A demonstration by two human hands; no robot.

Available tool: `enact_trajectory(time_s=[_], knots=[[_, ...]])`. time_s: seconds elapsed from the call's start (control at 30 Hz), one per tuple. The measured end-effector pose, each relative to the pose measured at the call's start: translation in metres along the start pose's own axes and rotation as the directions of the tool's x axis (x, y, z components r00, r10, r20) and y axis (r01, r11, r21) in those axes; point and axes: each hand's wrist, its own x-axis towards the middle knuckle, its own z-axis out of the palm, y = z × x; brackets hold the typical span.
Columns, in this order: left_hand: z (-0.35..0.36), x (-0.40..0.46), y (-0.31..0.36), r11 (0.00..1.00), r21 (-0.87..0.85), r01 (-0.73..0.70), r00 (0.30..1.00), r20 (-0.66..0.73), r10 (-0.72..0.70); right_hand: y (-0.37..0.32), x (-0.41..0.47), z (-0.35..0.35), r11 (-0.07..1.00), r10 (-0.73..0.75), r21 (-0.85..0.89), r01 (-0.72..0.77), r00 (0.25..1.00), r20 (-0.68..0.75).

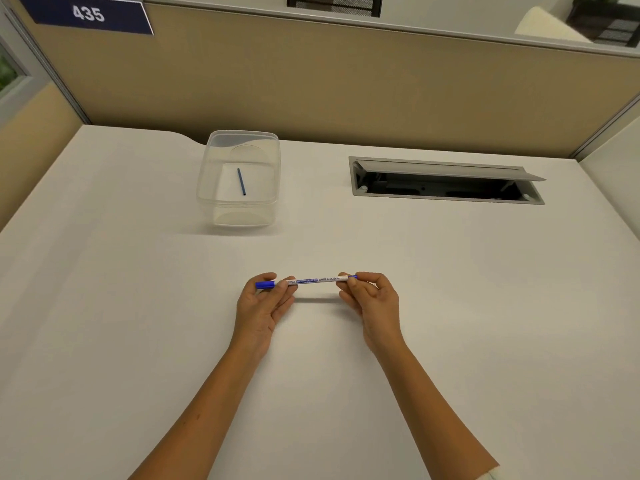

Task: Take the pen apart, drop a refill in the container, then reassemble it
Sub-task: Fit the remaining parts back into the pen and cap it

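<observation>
A white whiteboard pen (316, 280) with a blue cap at its left end is held level just above the white desk, between both hands. My left hand (263, 303) pinches it near the blue cap. My right hand (370, 296) pinches the right end, where a small blue tip shows. The clear plastic container (207, 188) stands further back on the left, and a thin blue refill (241, 181) lies on its bottom.
An open cable hatch (446, 180) with a raised grey lid is set in the desk (450, 306) at the back right. A beige partition wall (346, 81) closes off the far edge. A blue sign reading 435 (88, 13) hangs at the top left.
</observation>
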Motion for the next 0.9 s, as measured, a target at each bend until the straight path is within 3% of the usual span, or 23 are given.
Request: enact_trajectory(time_s=[0.2, 0.47, 0.6, 0.73, 0.9], knots=[[-0.004, 0.004, 0.001, 0.996, 0.081, 0.028, 0.999, 0.033, -0.031, -0.016, 0.008, -0.018, 0.977, 0.075, -0.208, -0.055, 0.994, 0.085], [-0.006, 0.007, 0.002, 0.978, 0.205, 0.043, 0.992, 0.109, -0.066, -0.044, 0.020, -0.026, 0.770, 0.201, -0.636, -0.053, 0.966, 0.162], [-0.008, 0.006, 0.002, 0.927, 0.374, 0.008, 0.983, 0.167, -0.076, -0.048, 0.022, -0.029, 0.688, 0.287, -0.722, -0.080, 0.943, 0.169], [-0.006, 0.006, -0.002, 0.821, 0.567, -0.071, 0.989, 0.147, -0.016, -0.046, 0.019, -0.030, 0.661, 0.276, -0.747, -0.069, 0.948, 0.156], [-0.004, 0.006, -0.002, 0.766, 0.635, -0.096, 0.988, 0.155, -0.006, -0.035, 0.016, -0.035, 0.533, 0.165, -0.843, 0.073, 0.968, 0.188]])
